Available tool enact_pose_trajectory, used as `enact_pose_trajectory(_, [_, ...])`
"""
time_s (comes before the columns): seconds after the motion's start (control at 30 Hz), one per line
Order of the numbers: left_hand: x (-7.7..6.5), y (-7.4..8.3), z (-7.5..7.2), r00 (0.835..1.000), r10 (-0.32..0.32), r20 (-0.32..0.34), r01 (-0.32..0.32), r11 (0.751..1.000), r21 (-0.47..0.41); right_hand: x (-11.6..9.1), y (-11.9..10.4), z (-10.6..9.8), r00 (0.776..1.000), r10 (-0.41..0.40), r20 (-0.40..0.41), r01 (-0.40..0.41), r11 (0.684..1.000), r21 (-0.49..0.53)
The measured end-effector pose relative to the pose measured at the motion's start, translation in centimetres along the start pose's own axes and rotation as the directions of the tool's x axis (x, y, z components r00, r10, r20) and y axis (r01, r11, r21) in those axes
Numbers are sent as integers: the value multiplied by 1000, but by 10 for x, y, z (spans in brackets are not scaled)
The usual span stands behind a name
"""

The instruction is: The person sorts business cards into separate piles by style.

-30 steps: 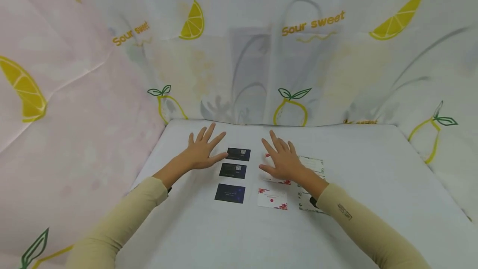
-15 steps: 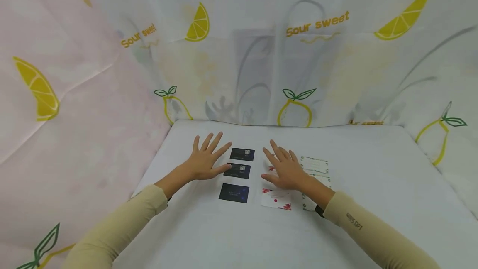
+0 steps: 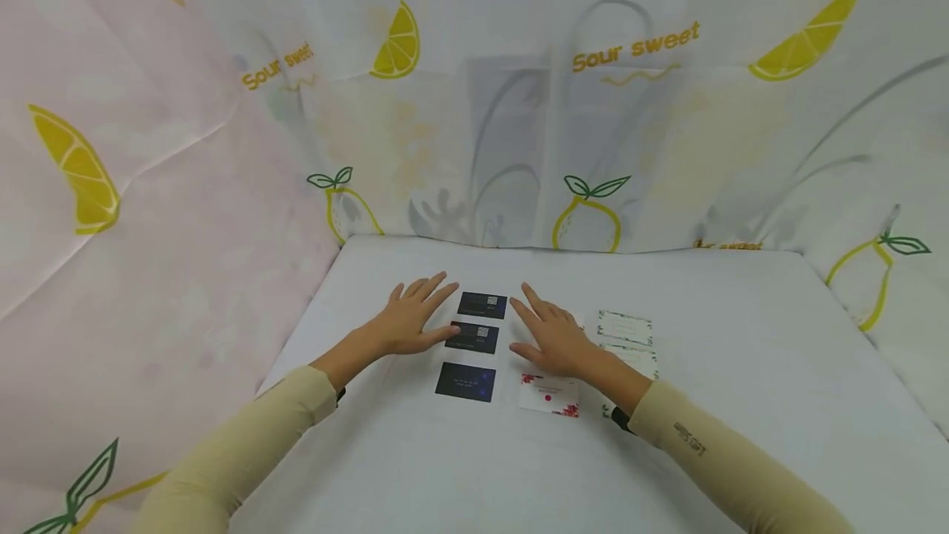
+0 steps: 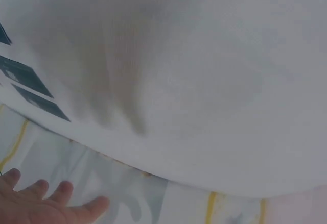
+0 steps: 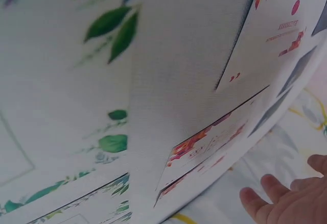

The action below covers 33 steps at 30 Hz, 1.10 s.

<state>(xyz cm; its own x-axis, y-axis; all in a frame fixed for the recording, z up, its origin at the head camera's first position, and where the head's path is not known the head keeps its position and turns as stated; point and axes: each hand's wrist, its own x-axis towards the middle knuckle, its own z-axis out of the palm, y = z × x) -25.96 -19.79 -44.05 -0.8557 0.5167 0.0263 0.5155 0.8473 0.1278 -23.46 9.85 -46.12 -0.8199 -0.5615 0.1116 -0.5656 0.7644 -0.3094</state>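
My left hand (image 3: 411, 324), fingers spread, hovers left of a column of dark blue cards; its thumb overlaps the middle dark card (image 3: 478, 339) in the head view. Behind lies the far dark card (image 3: 482, 304), and in front is the near one (image 3: 465, 382). Over the column of white cards with red patterns is my right hand (image 3: 559, 343), its fingers extended and holding nothing. It hides most of the farther red-patterned cards; the near red-patterned card (image 3: 549, 395) shows fully. Further right are white cards with green leaf borders (image 3: 625, 327), partly covered by the right forearm.
The cards lie flat in three columns on a white tabletop (image 3: 385, 468). A lemon-print cloth (image 3: 511, 130) rises behind the table, and a pink cloth (image 3: 170, 204) stands along its left side. In the right wrist view, a leaf-bordered card (image 5: 56, 106) appears large.
My left hand has come slightly nearer, its thumb shifting from the far dark card to the middle one. My right hand has swung left, uncovering more of the far leaf-bordered card. No card has visibly moved.
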Motion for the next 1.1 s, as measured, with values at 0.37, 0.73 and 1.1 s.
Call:
enact_pose_trajectory(0.37, [15, 6, 7, 997, 8, 80, 4, 989, -148, 21, -9, 5, 998, 23, 54, -31, 989, 143])
enact_pose_trajectory(0.73, [32, -3, 14, 990, -73, 118, 106, 945, -308, 49, -20, 7, 986, 104, 134, -139, 947, 290])
enact_pose_trajectory(1.1, [40, -4, 17, 984, -74, 161, 130, 918, -375, 65, -20, 17, 977, 146, 155, -190, 927, 324])
